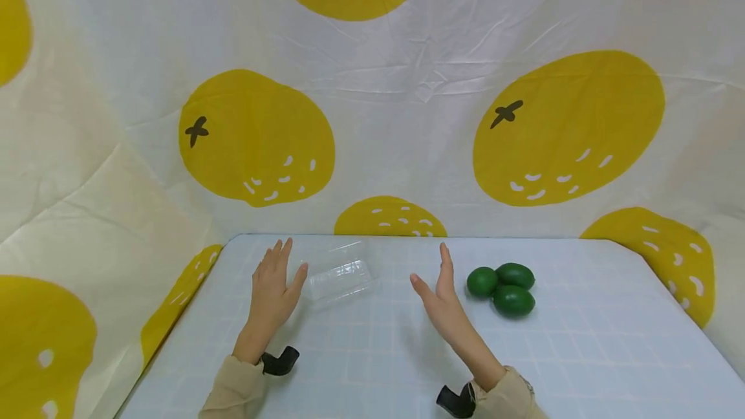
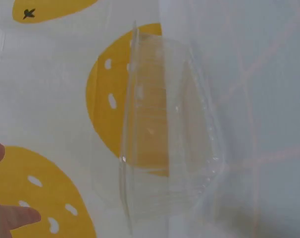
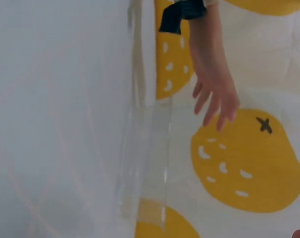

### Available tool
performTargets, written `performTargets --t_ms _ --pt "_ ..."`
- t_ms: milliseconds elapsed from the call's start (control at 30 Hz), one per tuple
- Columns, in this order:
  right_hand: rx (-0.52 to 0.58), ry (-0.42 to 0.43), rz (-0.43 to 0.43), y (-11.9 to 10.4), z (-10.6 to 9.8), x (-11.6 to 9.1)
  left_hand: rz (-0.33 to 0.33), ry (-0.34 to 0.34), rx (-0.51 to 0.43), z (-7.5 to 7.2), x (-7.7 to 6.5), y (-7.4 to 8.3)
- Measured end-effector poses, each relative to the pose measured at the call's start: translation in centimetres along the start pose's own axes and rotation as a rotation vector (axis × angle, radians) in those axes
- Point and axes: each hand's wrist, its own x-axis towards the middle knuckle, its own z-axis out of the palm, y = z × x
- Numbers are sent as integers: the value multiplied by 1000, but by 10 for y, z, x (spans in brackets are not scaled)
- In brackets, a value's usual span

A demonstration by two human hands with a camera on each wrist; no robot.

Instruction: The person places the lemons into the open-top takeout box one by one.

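My left hand (image 1: 272,293) is raised over the left side of the table, fingers straight and thumb spread, holding nothing. Just to its right stands a clear plastic container (image 1: 340,280) with its lid up; the left wrist view shows the same container (image 2: 189,129) from the side. My right hand (image 1: 447,309) hovers right of the middle, fingers extended and thumb apart, also without anything in it. Beyond it on the right, three green fruits, lime-like or avocado-like, lie touching each other: one on the left (image 1: 482,282), one behind (image 1: 515,275) and one in front (image 1: 514,301).
A pale checked cloth covers the table (image 1: 372,367). Behind and to the left hangs a white curtain (image 1: 401,134) printed with large yellow fruit. Black camera mounts sit on the left wrist (image 1: 280,361) and the right wrist (image 1: 456,401).
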Motion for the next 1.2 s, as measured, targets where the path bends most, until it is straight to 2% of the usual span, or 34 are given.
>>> performTargets --t_ms 200,400,467,533,600,700,767,867,1033,1200 --pt "229 -31 135 10 32 11 -175 -40 -219 5 2 -23" --pt "482 55 214 22 63 18 -384 -62 -471 12 7 -35" --pt "570 82 227 26 73 20 -451 -51 -605 17 10 -40" --pt "660 93 230 29 81 22 -518 -43 -785 22 14 -44" --pt "760 85 220 32 89 23 -557 -32 -971 27 16 -48" --pt "885 55 202 37 99 22 -588 -45 -1180 34 17 -52" --pt "944 34 191 41 103 22 -581 -73 -1237 38 17 -55" --pt "977 4 160 48 107 22 -569 -114 -1280 44 17 -60" --pt "1019 -46 117 58 111 21 -512 -161 -1224 51 14 -62" --pt "1028 -89 82 62 112 20 -461 -171 -1179 54 11 -60"
